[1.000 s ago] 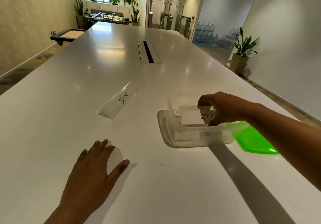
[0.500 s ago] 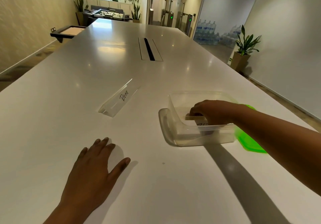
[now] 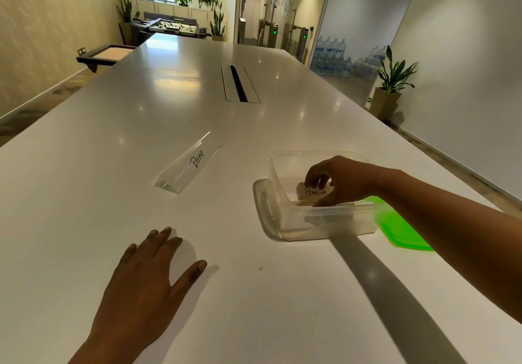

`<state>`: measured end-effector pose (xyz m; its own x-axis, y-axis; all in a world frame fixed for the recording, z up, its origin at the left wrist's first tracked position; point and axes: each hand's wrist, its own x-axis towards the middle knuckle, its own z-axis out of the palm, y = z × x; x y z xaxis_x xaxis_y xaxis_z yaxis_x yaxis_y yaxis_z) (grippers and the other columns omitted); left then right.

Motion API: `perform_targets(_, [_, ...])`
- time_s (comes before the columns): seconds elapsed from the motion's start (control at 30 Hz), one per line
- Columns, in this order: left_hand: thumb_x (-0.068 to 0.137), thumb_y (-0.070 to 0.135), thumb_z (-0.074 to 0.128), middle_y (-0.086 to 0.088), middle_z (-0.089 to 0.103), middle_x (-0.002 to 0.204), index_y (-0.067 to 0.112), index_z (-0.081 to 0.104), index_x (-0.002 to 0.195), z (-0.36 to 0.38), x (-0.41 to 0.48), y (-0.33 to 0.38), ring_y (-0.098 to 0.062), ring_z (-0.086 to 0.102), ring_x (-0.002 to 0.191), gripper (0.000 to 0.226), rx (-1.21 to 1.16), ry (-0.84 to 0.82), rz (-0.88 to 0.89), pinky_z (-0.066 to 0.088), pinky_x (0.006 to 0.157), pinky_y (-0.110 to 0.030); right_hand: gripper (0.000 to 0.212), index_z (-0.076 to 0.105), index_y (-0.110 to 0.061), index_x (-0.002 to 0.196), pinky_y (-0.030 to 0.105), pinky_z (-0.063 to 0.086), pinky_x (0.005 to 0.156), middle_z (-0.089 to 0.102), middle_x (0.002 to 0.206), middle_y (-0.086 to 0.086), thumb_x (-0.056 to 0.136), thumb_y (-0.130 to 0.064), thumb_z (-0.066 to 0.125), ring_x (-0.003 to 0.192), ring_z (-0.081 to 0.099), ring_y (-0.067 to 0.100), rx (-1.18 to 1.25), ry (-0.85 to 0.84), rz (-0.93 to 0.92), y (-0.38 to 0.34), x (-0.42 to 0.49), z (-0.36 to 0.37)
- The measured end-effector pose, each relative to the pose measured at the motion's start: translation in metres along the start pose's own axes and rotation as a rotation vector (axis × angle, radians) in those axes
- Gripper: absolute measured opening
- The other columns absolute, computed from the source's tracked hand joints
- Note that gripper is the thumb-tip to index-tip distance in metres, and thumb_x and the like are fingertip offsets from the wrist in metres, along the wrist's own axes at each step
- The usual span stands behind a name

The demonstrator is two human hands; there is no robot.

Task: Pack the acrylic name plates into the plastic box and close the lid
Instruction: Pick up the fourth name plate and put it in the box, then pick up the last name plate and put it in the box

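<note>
A clear plastic box [image 3: 285, 216] stands on the white table, right of centre. Inside it my right hand [image 3: 336, 178] pinches an acrylic name plate [image 3: 315, 193] marked PENGUIN. Any other plates in the box are hard to make out through the clear walls. A second acrylic name plate [image 3: 192, 163], marked BEAR, lies on the table to the box's left. The green lid [image 3: 401, 228] lies flat beside the box on its right, partly behind my forearm. My left hand [image 3: 149, 276] rests flat on the table near me, fingers spread, holding nothing.
The long white table [image 3: 113, 165] has a cable slot [image 3: 238, 83] further up its middle. A potted plant [image 3: 391, 89] stands on the floor off the right edge. Water bottles and a foosball table are far behind.
My right hand lowered the ZEBRA plate into the box and now pinches a plate marked PENGUIN there. My left hand stayed flat on the table.
</note>
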<state>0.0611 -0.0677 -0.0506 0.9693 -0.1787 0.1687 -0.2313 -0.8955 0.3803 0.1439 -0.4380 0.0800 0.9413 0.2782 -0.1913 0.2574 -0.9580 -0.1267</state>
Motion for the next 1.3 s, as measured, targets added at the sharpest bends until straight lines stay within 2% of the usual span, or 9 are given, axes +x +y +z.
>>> perform_targets(0.13, [0.074,0.084,0.010,0.007,0.033,0.155,0.025,0.043,0.141,0.000,0.000,-0.001,-0.010,0.022,0.145,0.095,0.008,0.007,0.003,0.015,0.119,-0.037,0.062,0.058,-0.028,0.121,0.027,0.054,0.081,0.064,0.109,-0.010,0.067,-0.052,0.078,0.095,0.061,0.006,0.126,0.143,-0.042,-0.016,-0.013,-0.016])
perform_targets(0.27, [0.074,0.084,0.010,0.007,0.033,0.155,0.025,0.043,0.141,0.001,0.001,-0.001,-0.010,0.023,0.145,0.095,0.018,0.002,0.007,0.015,0.119,-0.037,0.062,0.057,-0.031,0.121,0.028,0.055,0.083,0.063,0.113,-0.013,0.068,-0.059,0.072,0.099,0.060,0.001,0.237,0.336,-0.113,-0.046,-0.031,-0.019])
perform_targets(0.43, [0.076,0.082,0.012,0.006,0.035,0.154,0.024,0.044,0.141,0.001,0.001,-0.001,-0.011,0.025,0.145,0.093,0.030,0.008,0.012,0.016,0.119,-0.037,0.058,0.059,-0.026,0.119,0.027,0.052,0.082,0.064,0.110,-0.014,0.071,-0.055,0.074,0.100,0.061,0.003,0.332,0.579,-0.234,-0.094,-0.056,0.001])
perform_targets(0.57, [0.078,0.081,0.013,0.007,0.032,0.155,0.025,0.042,0.142,0.001,0.000,-0.001,-0.011,0.022,0.145,0.090,0.028,0.002,0.018,0.016,0.119,-0.037,0.053,0.062,-0.025,0.114,0.031,0.048,0.087,0.065,0.108,-0.012,0.070,-0.053,0.076,0.102,0.060,0.004,0.403,0.693,-0.266,-0.122,-0.070,0.035])
perform_targets(0.77, [0.078,0.079,0.014,0.006,0.032,0.156,0.025,0.042,0.142,0.000,-0.001,0.000,-0.011,0.022,0.146,0.088,0.037,0.008,0.019,0.015,0.119,-0.037,0.050,0.060,-0.033,0.115,0.028,0.046,0.092,0.059,0.116,-0.021,0.075,-0.062,0.066,0.110,0.054,-0.002,0.480,0.545,-0.173,-0.148,-0.075,0.092])
perform_targets(0.87, [0.078,0.080,0.011,0.006,0.032,0.156,0.025,0.041,0.143,0.000,-0.001,0.000,-0.011,0.022,0.146,0.091,0.024,0.011,0.023,0.014,0.119,-0.036,0.059,0.055,-0.036,0.125,0.028,0.038,0.104,0.051,0.132,-0.023,0.076,-0.068,0.059,0.128,0.037,-0.009,0.400,0.467,-0.129,-0.151,-0.071,0.116])
perform_targets(1.0, [0.079,0.077,0.014,0.005,0.030,0.157,0.024,0.038,0.144,0.001,-0.003,0.000,-0.011,0.019,0.146,0.087,0.018,0.022,0.024,0.011,0.119,-0.034,0.076,0.043,-0.034,0.140,0.030,0.021,0.116,0.034,0.151,-0.018,0.076,-0.074,0.052,0.142,0.013,-0.005,0.320,0.385,-0.095,-0.152,-0.064,0.138])
perform_targets(1.17, [0.083,0.074,0.019,0.006,0.026,0.158,0.026,0.035,0.145,0.001,-0.003,-0.002,-0.010,0.015,0.147,0.080,0.028,0.023,0.033,0.006,0.118,-0.031,0.077,0.031,-0.034,0.147,0.018,-0.001,0.114,0.019,0.157,-0.017,0.083,-0.075,0.038,0.144,0.004,-0.004,0.215,0.334,-0.070,-0.154,-0.062,0.146])
perform_targets(1.3, [0.083,0.074,0.018,0.005,0.026,0.158,0.025,0.035,0.145,0.002,-0.004,0.001,-0.011,0.016,0.147,0.081,0.018,0.028,0.030,0.009,0.119,-0.033,0.075,0.030,-0.035,0.147,0.018,-0.001,0.114,0.017,0.157,-0.018,0.083,-0.074,0.036,0.143,0.003,-0.005,0.220,0.338,-0.068,-0.153,-0.063,0.149])
